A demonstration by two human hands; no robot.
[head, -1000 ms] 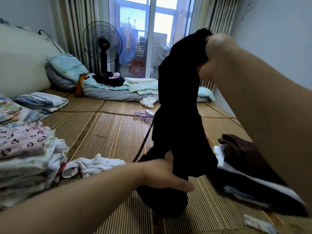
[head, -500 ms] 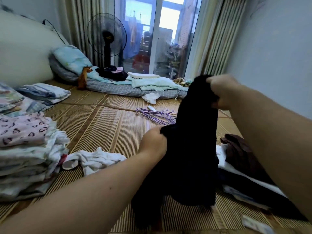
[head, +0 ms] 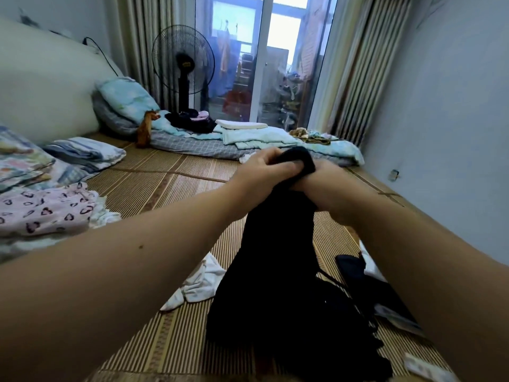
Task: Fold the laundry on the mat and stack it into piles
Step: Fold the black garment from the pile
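Since the frame of half a second ago, my left grip (head: 261, 172) has gone up from the middle of the long black garment (head: 275, 271) to its top end. My right grip (head: 325, 191) has come down, so now the two meet in the centre of the view. Both are closed around the bunched top end of the garment. The left one curls over it from the left side, the right one holds it from the right and from below, and the two touch each other. From there the garment hangs down toward me, and its lower part lies in a heap on the woven straw mat (head: 154, 188) at the near centre.

Just left of this heap a crumpled white cloth (head: 203, 282) lies on the mat. At the left edge I see a stack of folded laundry (head: 46, 213) with a pink heart-print piece on top. On the right, near the heap, is a low pile of dark folded clothes (head: 358, 274), only partly in view, with a bit of white showing at its far side. Far behind, a black standing fan (head: 183, 64) stands before the glass door (head: 281, 51).
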